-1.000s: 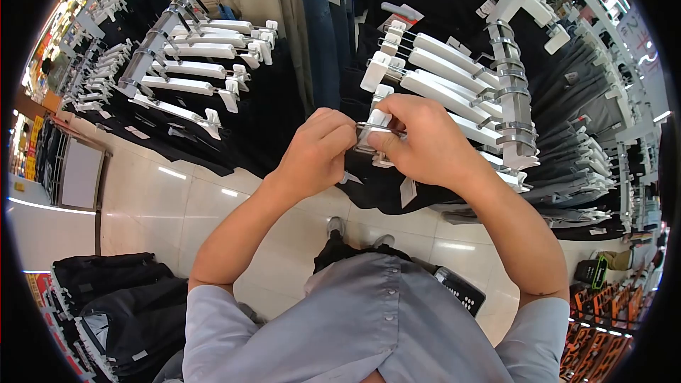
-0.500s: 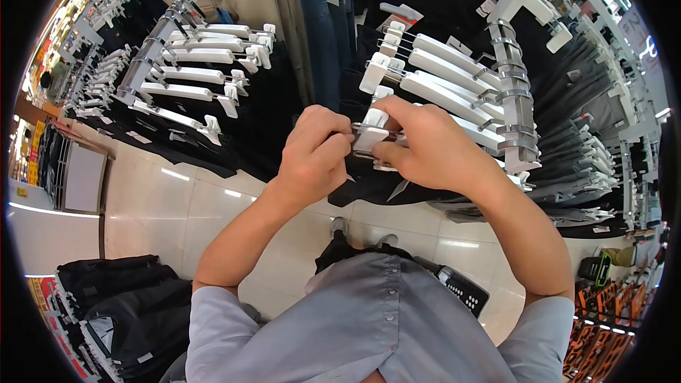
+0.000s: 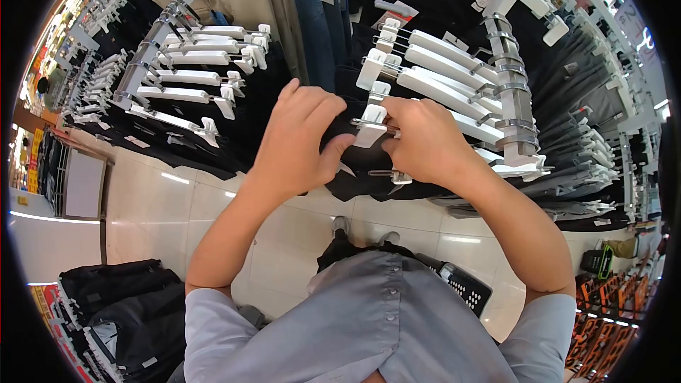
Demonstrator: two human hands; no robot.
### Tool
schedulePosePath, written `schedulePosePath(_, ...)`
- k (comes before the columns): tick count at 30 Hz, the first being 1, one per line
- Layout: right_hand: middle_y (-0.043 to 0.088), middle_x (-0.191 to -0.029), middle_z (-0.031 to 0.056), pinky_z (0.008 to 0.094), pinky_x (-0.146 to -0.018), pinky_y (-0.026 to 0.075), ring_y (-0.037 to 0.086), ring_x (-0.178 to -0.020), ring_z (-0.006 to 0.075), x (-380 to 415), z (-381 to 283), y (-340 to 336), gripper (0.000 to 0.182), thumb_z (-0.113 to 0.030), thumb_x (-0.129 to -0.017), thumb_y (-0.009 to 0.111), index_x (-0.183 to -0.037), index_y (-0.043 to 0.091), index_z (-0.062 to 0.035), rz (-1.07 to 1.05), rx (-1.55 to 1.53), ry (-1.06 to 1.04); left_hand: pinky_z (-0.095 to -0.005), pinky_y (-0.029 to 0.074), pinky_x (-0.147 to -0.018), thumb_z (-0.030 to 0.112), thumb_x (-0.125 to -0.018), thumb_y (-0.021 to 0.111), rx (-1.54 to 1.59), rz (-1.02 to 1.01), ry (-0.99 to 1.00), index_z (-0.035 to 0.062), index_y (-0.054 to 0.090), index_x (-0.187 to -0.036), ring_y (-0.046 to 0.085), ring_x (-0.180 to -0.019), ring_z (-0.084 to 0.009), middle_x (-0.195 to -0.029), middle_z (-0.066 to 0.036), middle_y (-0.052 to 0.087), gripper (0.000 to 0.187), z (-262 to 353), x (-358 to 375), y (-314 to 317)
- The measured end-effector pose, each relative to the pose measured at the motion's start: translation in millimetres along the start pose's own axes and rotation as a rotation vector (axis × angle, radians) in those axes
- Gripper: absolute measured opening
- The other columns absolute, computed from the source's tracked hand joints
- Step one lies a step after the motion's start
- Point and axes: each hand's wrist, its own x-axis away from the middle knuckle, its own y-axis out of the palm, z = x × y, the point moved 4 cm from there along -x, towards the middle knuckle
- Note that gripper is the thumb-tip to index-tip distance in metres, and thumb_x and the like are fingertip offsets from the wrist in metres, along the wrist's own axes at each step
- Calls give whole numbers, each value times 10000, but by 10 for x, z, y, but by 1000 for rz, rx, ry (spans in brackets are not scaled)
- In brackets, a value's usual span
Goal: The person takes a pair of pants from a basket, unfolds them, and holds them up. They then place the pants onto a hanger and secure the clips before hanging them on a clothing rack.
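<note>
My right hand [image 3: 425,143] pinches the white clip [image 3: 371,128] of a trouser hanger at the front of a row of white clip hangers [image 3: 445,64] on a rack arm. My left hand [image 3: 296,143] grips the black trousers [image 3: 362,170] hanging from that clip, thumb under the cloth and fingers over it. The two hands sit close together, almost touching at the clip. A small metal clip [image 3: 389,175] shows just below my right hand.
A second rack of white hangers with black trousers [image 3: 191,78] stands to the left. Beige and blue trousers [image 3: 298,7] hang at the top. Grey trousers [image 3: 582,113] fill the right side. Folded black clothes [image 3: 120,305] lie at lower left. The tiled floor [image 3: 177,206] runs below.
My left hand has let go of the clip and spread wider over the black cloth. My right hand stays on the white clip. The view shifted slightly downward.
</note>
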Motion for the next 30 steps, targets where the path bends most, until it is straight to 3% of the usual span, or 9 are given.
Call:
schedulePosePath(1,665,-760,197,467,-710,506,654,-776,380,8,-7,8,211,-12,-685,679,-885,618,12,-4,3,2,-508,339,-1041,131,-712,755,-33,-90,-24,8,619,-870,564,-964,-313,-887,-111,616,242,-43,-9,-4)
schedulePosePath(4,664,-753,199,464,-706,506,656,-774,375,19,27,63,243,-17,-689,693,-916,614,10,-27,3,9,-475,373,-996,160,-742,731,-118,-429,3,5,652,-874,559,-901,-316,-868,-119,621,218,-104,-124,-1)
schedulePosePath(8,663,-747,197,456,-702,510,659,-772,369,54,36,73,299,-14,-691,691,-978,609,10,-24,23,-4,-448,393,-927,125,-800,674,-5,-762,-37,-1,695,-850,558,-887,-312,-786,-141,626,137,-161,-201,152)
schedulePosePath(11,670,-785,189,449,-715,506,656,-800,369,75,32,56,325,-6,-694,690,-1008,605,0,-38,46,27,-439,412,-884,83,-808,649,11,-865,-131,-7,692,-833,565,-854,-336,-737,-160,627,103,-133,-250,194)
schedulePosePath(13,681,-857,178,441,-739,493,646,-851,375,71,33,57,328,8,-697,694,-1010,600,-21,-78,39,89,-441,435,-805,58,-785,649,45,-841,-109,-19,680,-808,570,-795,-366,-713,-180,615,86,-140,-231,243)
schedulePosePath(17,679,-849,171,426,-733,496,649,-840,363,68,60,68,375,-36,-706,710,-1065,603,-43,-104,23,75,-457,446,-646,4,-712,658,124,-722,-15,-43,643,-743,561,-682,-412,-678,-206,584,58,-165,-185,263)
schedulePosePath(22,669,-843,153,393,-728,500,655,-812,318,102,-10,2,453,-176,-730,763,-1142,603,-74,-91,-140,56,-448,436,-579,-35,-638,667,162,-598,30,-43,607,-698,559,-662,-406,-675,-198,567,85,-176,-130,247)
schedulePosePath(26,662,-739,140,417,-665,497,652,-740,330,68,35,52,385,-363,-797,726,-1000,650,-45,-35,-217,5,-442,437,-576,-47,-621,669,136,-570,31,-36,597,-692,558,-665,-402,-665,-190,559,102,-165,-111,187)
schedulePosePath(30,640,-674,155,433,-624,485,635,-684,358,84,-15,61,351,-350,-798,722,-894,632,-24,29,-166,-64,-436,437,-574,-52,-607,683,140,-534,33,-36,603,-700,556,-662,-395,-673,-186,570,123,-158,-95,154)
